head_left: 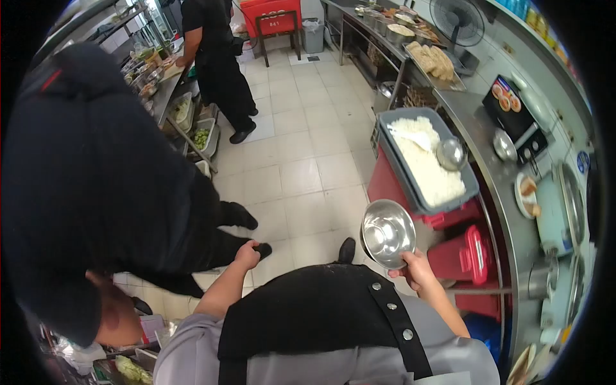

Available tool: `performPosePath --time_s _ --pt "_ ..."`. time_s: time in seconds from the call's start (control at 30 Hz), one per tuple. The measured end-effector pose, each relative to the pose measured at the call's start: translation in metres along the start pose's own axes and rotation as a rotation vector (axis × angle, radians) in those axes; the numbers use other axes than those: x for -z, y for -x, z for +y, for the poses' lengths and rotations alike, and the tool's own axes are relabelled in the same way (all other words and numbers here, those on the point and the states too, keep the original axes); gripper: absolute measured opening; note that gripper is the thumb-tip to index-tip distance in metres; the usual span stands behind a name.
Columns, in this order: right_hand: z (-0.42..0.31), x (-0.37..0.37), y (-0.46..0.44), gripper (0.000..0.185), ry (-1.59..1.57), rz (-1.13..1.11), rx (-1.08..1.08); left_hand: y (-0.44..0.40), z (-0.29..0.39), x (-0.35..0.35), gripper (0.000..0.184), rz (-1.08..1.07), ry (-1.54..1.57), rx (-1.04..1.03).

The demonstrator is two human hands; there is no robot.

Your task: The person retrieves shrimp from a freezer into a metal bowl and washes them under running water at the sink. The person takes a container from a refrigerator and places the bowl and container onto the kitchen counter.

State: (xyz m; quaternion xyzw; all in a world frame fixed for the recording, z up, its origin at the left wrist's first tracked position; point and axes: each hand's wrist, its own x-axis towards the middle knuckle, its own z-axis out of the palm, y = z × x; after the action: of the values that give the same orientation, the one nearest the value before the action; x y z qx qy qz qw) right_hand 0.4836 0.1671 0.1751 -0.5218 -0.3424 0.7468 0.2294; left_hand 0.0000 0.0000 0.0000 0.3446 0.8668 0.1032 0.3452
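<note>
Steel bowl (pixel 387 232) right of centre: I see the right hand (pixel 418 272) clamped on its rim, near the rice tub (pixel 397 165); the left hand (pixel 247 255), lower centre, curls, contents I cannot tell.

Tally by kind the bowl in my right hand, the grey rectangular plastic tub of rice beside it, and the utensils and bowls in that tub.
Shiny round metal bowls: 2 (one in your right hand, one on the white rice)
White serving utensil: 1
Grey rectangular plastic tub: 1
Total: 4
</note>
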Motion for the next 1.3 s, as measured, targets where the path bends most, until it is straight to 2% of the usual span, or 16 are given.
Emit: performPosePath --time_s 0.07,0.1,0.2,0.23,0.33,0.43,0.53,0.6,0.67,0.77,0.83,0.93,1.0,1.07,1.2,1.3 --pt "-0.023 0.005 0.006 0.046 0.052 0.038 0.027 0.004 0.002 -0.032 0.048 -0.003 -0.022 -0.062" --pt "-0.076 -0.021 -0.113 0.045 -0.039 -0.071 0.054 -0.063 0.060 0.063 0.049 -0.009 -0.063 0.035" --pt "-0.167 0.004 -0.180 0.038 0.032 -0.005 0.033 -0.105 0.100 0.041 0.043 -0.256 -0.245 0.002" --pt "-0.197 -0.002 -0.200 0.035 0.036 0.012 0.029 -0.119 0.099 0.051 0.044 -0.340 -0.319 -0.129" --pt "-0.275 -0.013 -0.279 0.029 0.027 -0.012 0.095 -0.145 0.103 0.078 0.039 -0.275 -0.213 -0.074" --pt "-0.344 -0.028 -0.362 0.030 0.011 -0.083 0.171 -0.181 0.121 0.096 0.036 -0.126 0.020 0.311" --pt "-0.398 -0.055 -0.446 0.029 -0.042 -0.045 0.212 -0.240 0.119 0.109 0.035 -0.166 0.031 0.421" --pt "-0.421 -0.068 -0.497 0.029 -0.062 -0.046 0.205 -0.290 0.121 0.123 0.035 -0.271 -0.028 0.418" --pt "-0.433 -0.078 -0.551 0.029 0.031 0.094 0.070 -0.355 0.126 0.145 0.035 -0.387 -0.138 0.355" --pt "-0.464 -0.105 -0.603 0.032 0.116 0.063 -0.119 -0.465 0.144 0.189 0.036 -0.575 -0.454 0.110" --pt "-0.481 -0.110 -0.644 0.033 0.141 0.084 -0.224 -0.554 0.163 0.214 0.037 -0.523 -0.647 -0.043" --pt "-0.499 -0.106 -0.705 0.032 0.044 0.126 -0.120 -0.684 0.221 0.255 0.042 -0.116 -0.489 0.047" --pt "-0.524 -0.106 -0.739 0.032 0.051 0.135 -0.191 -0.746 0.285 0.294 0.035 0.137 -0.147 0.074" --pt "-0.542 -0.090 -0.794 0.031 0.038 0.101 -0.232 -0.785 0.367 0.331 0.036 0.264 0.039 0.062" --pt "-0.595 -0.071 -0.906 0.032 0.029 0.093 -0.260 -0.860 0.467 0.348 0.039 0.155 0.103 0.098" --pt "-0.651 -0.056 -1.008 0.030 0.020 0.147 -0.280 -0.899 0.478 0.326 0.043 -0.021 -0.045 0.094"
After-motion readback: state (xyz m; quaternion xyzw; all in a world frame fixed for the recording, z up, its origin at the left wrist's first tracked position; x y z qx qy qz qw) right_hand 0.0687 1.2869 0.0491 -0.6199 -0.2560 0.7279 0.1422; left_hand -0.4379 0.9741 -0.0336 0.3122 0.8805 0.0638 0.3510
